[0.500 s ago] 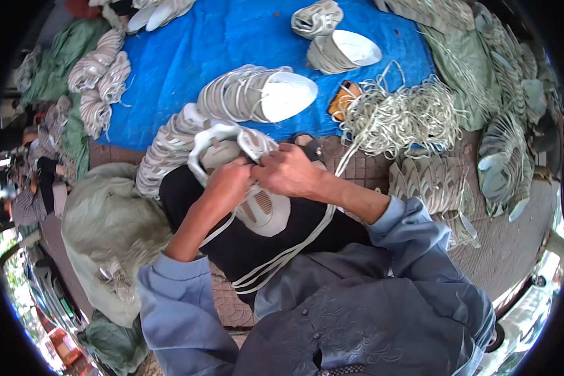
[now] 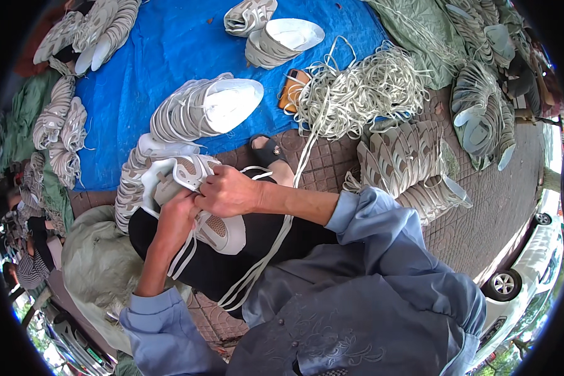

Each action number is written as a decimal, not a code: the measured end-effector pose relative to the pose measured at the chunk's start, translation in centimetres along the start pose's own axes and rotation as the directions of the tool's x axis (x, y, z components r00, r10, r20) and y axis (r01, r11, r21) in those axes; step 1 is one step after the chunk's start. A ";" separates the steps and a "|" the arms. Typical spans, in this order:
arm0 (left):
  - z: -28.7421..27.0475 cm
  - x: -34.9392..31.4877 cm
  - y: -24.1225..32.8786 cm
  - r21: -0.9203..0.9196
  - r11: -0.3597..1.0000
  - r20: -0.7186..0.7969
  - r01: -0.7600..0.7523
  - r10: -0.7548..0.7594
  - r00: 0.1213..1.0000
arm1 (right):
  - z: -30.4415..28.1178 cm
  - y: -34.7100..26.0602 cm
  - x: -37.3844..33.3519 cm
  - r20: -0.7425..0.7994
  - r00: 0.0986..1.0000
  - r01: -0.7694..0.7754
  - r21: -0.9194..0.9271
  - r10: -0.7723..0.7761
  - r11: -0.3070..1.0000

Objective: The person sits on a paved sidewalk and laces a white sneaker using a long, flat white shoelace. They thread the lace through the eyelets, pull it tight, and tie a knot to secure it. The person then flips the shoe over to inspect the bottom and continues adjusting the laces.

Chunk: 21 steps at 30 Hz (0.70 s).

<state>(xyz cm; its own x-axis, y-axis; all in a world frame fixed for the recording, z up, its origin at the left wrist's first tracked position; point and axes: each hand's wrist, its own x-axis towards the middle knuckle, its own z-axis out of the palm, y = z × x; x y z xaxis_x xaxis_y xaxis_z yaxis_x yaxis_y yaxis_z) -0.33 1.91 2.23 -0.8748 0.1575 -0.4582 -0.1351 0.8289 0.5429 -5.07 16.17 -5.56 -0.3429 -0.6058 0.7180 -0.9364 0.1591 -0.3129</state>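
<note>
A beige and white shoe upper (image 2: 227, 237) lies across my black-clad lap, its toe toward me. My left hand (image 2: 177, 219) is closed on the upper's lacing edge. Beside it, my right hand (image 2: 229, 190) is closed too, its fingers pinched against the left ones over the eyelets. The fingertips are partly hidden, but a white shoelace (image 2: 257, 168) shows just beyond my right wrist. More lace strands (image 2: 266, 260) trail over my lap, and a few hang below my left hand.
A blue tarp (image 2: 128, 125) in front bears nested shoe uppers (image 2: 175, 113), a tangled pile of laces (image 2: 363, 94) and an orange-backed phone (image 2: 293, 91). Stacked uppers (image 2: 401, 156) stand at right. A pale sack (image 2: 94, 263) sits at left; a white car (image 2: 526, 276) is at far right.
The view has shifted, so the tarp and lap appear farther left. Both hands stay together on the upper; a loop of lace now shows beyond my right wrist.
</note>
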 end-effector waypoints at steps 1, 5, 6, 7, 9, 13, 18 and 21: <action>0.3 -0.3 -0.6 0.039 0.997 -0.049 -0.060 0.062 0.997 | 0.0 -0.1 0.1 -0.004 1.000 0.000 0.007 0.000 1.000; 1.9 0.8 -1.6 0.354 0.874 -0.174 -0.333 0.411 0.895 | -0.6 0.9 -0.6 0.045 0.997 -0.062 0.027 0.061 0.998; 1.8 0.6 -1.4 0.372 0.876 -0.158 -0.307 0.386 0.909 | -0.6 1.0 -0.5 0.063 0.994 -0.097 0.053 0.094 0.994; 1.6 0.1 -1.1 0.390 0.877 -0.143 -0.281 0.359 0.922 | -0.5 0.8 -0.4 0.082 0.989 -0.132 0.079 0.126 0.988; 1.5 -0.6 -0.9 0.456 0.851 -0.146 -0.261 0.361 0.921 | -0.5 0.7 -0.2 0.119 0.975 -0.206 0.136 0.190 0.969; 1.8 -1.6 -1.8 0.561 0.795 -0.289 -0.232 0.450 0.845 | -0.2 0.4 0.2 0.250 0.924 -0.349 0.245 0.289 0.904; 1.3 -2.7 -1.9 0.441 0.892 -0.533 -0.102 0.351 0.770 | -0.4 -1.3 2.2 0.427 0.823 -0.516 0.284 0.376 0.808; 2.3 -2.5 -1.9 0.325 0.939 -0.602 -0.111 0.296 0.741 | 0.8 -1.1 1.5 0.361 0.816 -0.560 0.305 0.451 0.770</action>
<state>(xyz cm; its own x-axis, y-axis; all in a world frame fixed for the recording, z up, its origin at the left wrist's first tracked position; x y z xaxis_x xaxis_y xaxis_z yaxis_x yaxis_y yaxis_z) 3.17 1.22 0.73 -0.9687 0.0389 0.2450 0.1216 0.9352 0.3325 -4.53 14.40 -4.64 -0.6749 -0.7041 0.2207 -0.5063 0.2244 -0.8326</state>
